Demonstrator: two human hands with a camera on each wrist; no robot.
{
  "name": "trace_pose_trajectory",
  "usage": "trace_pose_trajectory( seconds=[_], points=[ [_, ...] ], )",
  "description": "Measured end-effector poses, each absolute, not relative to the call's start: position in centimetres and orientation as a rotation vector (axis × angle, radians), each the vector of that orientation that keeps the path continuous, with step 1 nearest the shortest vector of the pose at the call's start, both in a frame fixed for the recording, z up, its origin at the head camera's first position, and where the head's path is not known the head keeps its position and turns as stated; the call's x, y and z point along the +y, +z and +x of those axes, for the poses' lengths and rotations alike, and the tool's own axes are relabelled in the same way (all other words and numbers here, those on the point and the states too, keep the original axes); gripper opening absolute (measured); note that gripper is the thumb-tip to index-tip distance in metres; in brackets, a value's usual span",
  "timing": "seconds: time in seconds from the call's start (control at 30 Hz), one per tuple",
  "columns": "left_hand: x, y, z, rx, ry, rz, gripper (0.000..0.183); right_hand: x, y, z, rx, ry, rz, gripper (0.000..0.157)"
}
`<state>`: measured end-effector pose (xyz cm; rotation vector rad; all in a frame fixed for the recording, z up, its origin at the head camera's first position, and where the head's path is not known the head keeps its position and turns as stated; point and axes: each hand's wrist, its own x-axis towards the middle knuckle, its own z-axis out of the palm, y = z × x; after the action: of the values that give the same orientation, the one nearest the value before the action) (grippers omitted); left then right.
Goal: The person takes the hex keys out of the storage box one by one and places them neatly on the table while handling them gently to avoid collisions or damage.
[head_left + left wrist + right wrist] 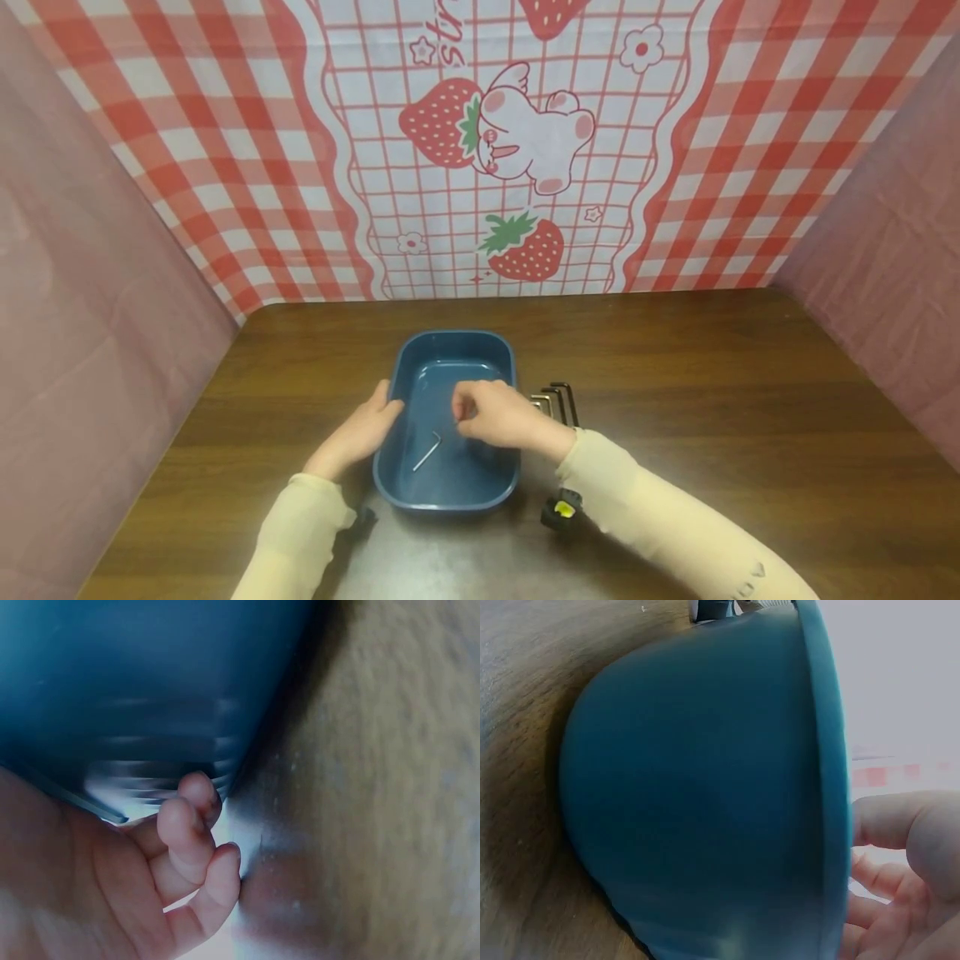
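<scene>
A deep blue rectangular tray (452,506) stands on the table, with a small silver hex key (427,452) lying on its floor. My left hand (358,432) rests against the tray's left side, thumb at the rim. In the left wrist view its fingers (187,840) are loosely bent beside the outer wall. Over the right half of the tray is my right hand (495,414), thumb and forefinger curled towards each other; I cannot tell whether they pinch something small. The rim hides part of those fingers in the right wrist view. Several L-shaped hex keys (567,402) lie just right of the tray, partly behind my right wrist.
A black object with a yellow-green patch (561,509) is under my right sleeve. The brown wooden table (690,367) ends at a red-and-white checked cloth (517,200) with strawberries. Pink cloth (892,225) hangs at both sides.
</scene>
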<state>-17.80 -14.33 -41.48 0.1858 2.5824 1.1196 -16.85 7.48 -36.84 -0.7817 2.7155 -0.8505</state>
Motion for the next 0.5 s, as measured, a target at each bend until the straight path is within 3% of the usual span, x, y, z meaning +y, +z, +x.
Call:
trace_pose_trajectory(
  seconds=[0.5],
  points=[
    [-14.32, -41.45, -17.75, 2.586, 1.118, 0.185, 0.060, 8.49, -36.17, -17.05, 2.736, -1.102, -0.690, 0.010]
  ],
)
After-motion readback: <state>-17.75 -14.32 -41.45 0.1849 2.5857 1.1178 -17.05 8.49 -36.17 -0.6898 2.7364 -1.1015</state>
